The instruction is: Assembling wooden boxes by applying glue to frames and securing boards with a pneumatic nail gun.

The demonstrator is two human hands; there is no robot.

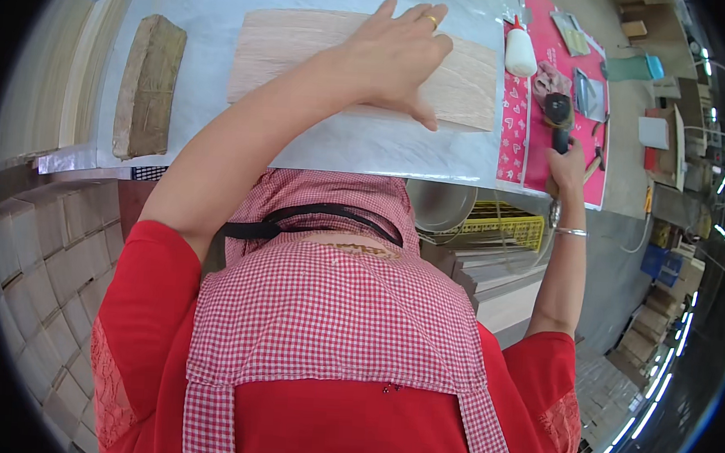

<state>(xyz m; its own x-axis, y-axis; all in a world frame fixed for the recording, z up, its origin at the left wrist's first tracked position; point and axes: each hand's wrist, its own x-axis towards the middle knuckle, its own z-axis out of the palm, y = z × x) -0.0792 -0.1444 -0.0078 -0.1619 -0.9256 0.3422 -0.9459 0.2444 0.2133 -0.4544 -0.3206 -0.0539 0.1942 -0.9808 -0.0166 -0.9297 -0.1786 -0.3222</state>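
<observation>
Spread flat across a pale wooden board [286, 46], my left hand [400, 60] has its fingers apart and wears a ring. The board lies lengthwise on the light grey table top [301, 145]. On the right, my right hand [568, 165] is wrapped round the handle of a dark pistol-shaped power tool [558, 114], with a metal fitting below the grip. The tool is over a pink patterned mat [530, 153], next to a crumpled cloth [551, 76]. Its exact kind cannot be made out.
A worn wooden block [150, 88] sits at the table's left, beside upright stacked boards [67, 72]. On the mat stands a white glue bottle [520, 53] with a red tip. Below the table are a yellow basket [506, 224] and more boards [499, 275].
</observation>
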